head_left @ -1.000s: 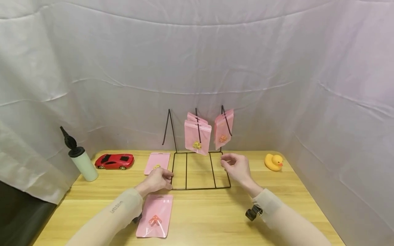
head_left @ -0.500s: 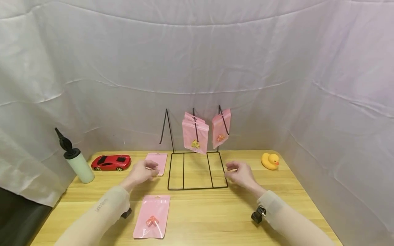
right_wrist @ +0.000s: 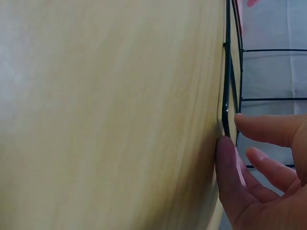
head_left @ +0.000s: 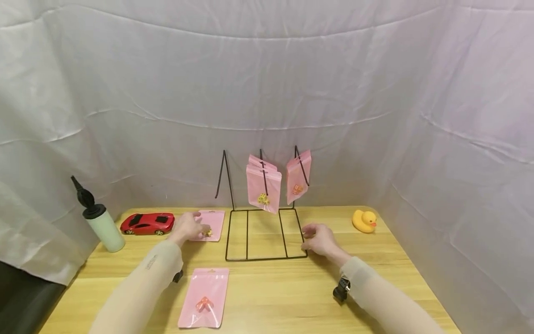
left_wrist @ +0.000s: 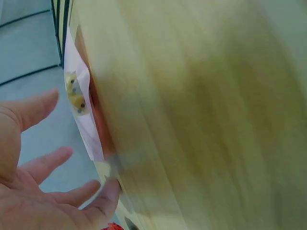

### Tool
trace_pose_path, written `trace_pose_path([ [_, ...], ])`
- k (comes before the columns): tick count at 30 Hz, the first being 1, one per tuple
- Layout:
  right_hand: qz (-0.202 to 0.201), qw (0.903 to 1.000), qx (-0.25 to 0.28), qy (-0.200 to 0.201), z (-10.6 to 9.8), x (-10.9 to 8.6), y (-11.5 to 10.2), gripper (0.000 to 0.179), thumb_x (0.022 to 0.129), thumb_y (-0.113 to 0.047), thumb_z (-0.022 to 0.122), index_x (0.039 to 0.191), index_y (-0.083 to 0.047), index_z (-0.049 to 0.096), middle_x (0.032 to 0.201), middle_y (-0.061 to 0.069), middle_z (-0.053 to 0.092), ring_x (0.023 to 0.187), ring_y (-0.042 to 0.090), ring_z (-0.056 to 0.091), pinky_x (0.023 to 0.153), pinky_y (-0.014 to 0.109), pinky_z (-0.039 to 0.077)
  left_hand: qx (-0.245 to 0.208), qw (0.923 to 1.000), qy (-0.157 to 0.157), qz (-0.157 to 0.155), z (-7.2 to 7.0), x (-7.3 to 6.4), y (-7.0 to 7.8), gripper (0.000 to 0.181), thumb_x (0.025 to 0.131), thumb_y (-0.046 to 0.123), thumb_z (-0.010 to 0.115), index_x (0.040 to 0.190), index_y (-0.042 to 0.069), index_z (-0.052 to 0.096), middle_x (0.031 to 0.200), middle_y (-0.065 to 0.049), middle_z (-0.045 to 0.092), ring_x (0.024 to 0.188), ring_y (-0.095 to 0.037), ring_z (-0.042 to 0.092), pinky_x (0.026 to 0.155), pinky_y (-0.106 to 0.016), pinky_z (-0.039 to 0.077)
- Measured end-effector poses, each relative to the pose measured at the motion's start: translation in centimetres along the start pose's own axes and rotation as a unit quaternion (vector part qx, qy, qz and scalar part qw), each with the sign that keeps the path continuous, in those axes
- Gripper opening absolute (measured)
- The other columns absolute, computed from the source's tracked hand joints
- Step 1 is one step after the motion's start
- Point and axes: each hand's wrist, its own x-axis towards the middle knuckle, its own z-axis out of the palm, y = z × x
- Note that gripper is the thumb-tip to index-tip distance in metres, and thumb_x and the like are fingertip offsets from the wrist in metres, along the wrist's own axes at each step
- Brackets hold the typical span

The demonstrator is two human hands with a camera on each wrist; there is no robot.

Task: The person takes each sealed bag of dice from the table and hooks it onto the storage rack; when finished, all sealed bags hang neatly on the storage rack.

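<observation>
My left hand reaches over a pink zip bag with yellow dice, which lies left of the black wire rack. In the left wrist view its fingers are spread beside the bag, with nothing between them. My right hand is at the front right corner of the rack's base. The right wrist view has its thumb tip right at the wire corner and the index fingertip just behind the bar. Pink bags hang on the rack's middle hook and right hook; the left hook carries none.
Another pink bag with red dice lies in front on the wooden table. A red toy car and a pale green hand pump stand left. A yellow rubber duck sits right. Grey cloth surrounds the table.
My left hand has let go of the rack's left side and moved left over the bag with yellow dice. My right hand has come down along the rack's right side to its front corner.
</observation>
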Motion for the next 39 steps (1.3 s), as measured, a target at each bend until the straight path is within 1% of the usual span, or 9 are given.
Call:
trace_pose_path([
  [4, -0.007, 0.9990, -0.043, 0.009, 0.3, 0.3, 0.1, 0.049, 0.074, 0.006, 0.091, 0.121, -0.001, 0.080, 0.116, 0.016, 0.083, 0.110, 0.030, 0.076, 0.088, 0.036, 0.065, -0.009, 0.9997, -0.008, -0.021, 0.1, 1.0, -0.4, 0.082, 0.085, 0.028, 0.093, 0.154, -0.002, 0.060, 0.161, -0.029, 0.061, 0.143, -0.053, 0.058, 0.123, -0.064, 0.047],
  [7, -0.009, 0.9982, -0.059, 0.011, 0.5, 0.4, 0.2, 0.049, 0.075, 0.007, 0.091, 0.121, -0.002, 0.080, 0.117, 0.015, 0.083, 0.111, 0.030, 0.077, 0.091, 0.040, 0.066, -0.032, 0.9988, -0.019, -0.032, -0.3, 0.3, 0.3, 0.080, 0.084, 0.023, 0.094, 0.151, -0.004, 0.061, 0.159, -0.029, 0.062, 0.143, -0.051, 0.058, 0.122, -0.063, 0.048],
  [13, 0.006, 0.9978, -0.066, 0.004, 0.6, 0.7, -0.1, 0.048, 0.078, 0.008, 0.089, 0.124, -0.002, 0.080, 0.120, 0.017, 0.081, 0.109, 0.029, 0.076, 0.074, 0.031, 0.067, -0.024, 0.9991, 0.007, -0.034, -0.7, -0.3, 0.5, 0.071, 0.082, 0.024, 0.095, 0.141, -0.005, 0.068, 0.142, -0.027, 0.071, 0.129, -0.044, 0.064, 0.115, -0.058, 0.051],
  [18, 0.007, 0.9973, -0.073, 0.000, 0.7, 0.8, -0.3, 0.051, 0.077, 0.009, 0.088, 0.127, 0.001, 0.080, 0.121, 0.018, 0.081, 0.110, 0.030, 0.076, 0.071, 0.030, 0.068, -0.034, 0.9982, 0.031, -0.037, -0.7, -0.6, 0.1, 0.062, 0.088, 0.015, 0.081, 0.145, -0.004, 0.068, 0.148, -0.031, 0.067, 0.132, -0.045, 0.062, 0.123, -0.062, 0.048],
  [22, 0.010, 0.9973, -0.073, -0.004, 0.7, 0.7, -0.4, 0.053, 0.078, 0.011, 0.088, 0.129, 0.003, 0.079, 0.121, 0.019, 0.080, 0.110, 0.031, 0.075, 0.072, 0.031, 0.069, -0.055, 0.9971, 0.045, -0.029, -1.0, -1.0, -0.1, 0.060, 0.088, 0.005, 0.069, 0.148, -0.001, 0.068, 0.157, -0.031, 0.062, 0.132, -0.042, 0.058, 0.124, -0.061, 0.048],
  [28, 0.014, 0.9969, -0.077, -0.004, 0.9, 0.7, -0.3, 0.053, 0.077, 0.010, 0.088, 0.129, 0.003, 0.079, 0.119, 0.018, 0.080, 0.108, 0.028, 0.074, 0.071, 0.029, 0.069, -0.059, 0.9960, 0.064, 0.020, -1.5, -1.9, -0.3, 0.058, 0.091, 0.006, 0.069, 0.149, 0.000, 0.068, 0.160, -0.030, 0.062, 0.136, -0.042, 0.058, 0.118, -0.059, 0.051],
  [31, 0.010, 0.9971, -0.075, -0.006, 0.9, 0.6, -0.3, 0.053, 0.078, 0.010, 0.088, 0.129, 0.003, 0.079, 0.119, 0.019, 0.080, 0.109, 0.029, 0.074, 0.071, 0.029, 0.070, -0.057, 0.9953, 0.065, 0.045, -1.7, -2.4, -0.5, 0.058, 0.091, 0.005, 0.070, 0.150, -0.001, 0.068, 0.158, -0.029, 0.063, 0.128, -0.040, 0.061, 0.106, -0.050, 0.056],
  [36, 0.003, 0.9970, -0.078, -0.004, 0.8, 0.5, -0.2, 0.053, 0.078, 0.010, 0.089, 0.129, 0.003, 0.079, 0.117, 0.017, 0.080, 0.109, 0.029, 0.075, 0.072, 0.031, 0.070, -0.059, 0.9930, 0.070, 0.075, -1.8, -3.5, -0.4, 0.058, 0.091, 0.001, 0.069, 0.149, -0.002, 0.068, 0.146, -0.031, 0.071, 0.085, -0.023, 0.064, 0.067, -0.029, 0.050],
  [39, 0.001, 0.9966, -0.082, -0.003, 0.8, 0.5, -0.2, 0.053, 0.078, 0.009, 0.088, 0.130, 0.003, 0.079, 0.116, 0.016, 0.080, 0.107, 0.027, 0.074, 0.073, 0.031, 0.070, -0.067, 0.9907, 0.078, 0.090, -2.0, -4.3, -0.2, 0.058, 0.091, 0.000, 0.070, 0.149, -0.002, 0.069, 0.130, -0.029, 0.078, 0.077, -0.016, 0.067, 0.060, -0.026, 0.049],
])
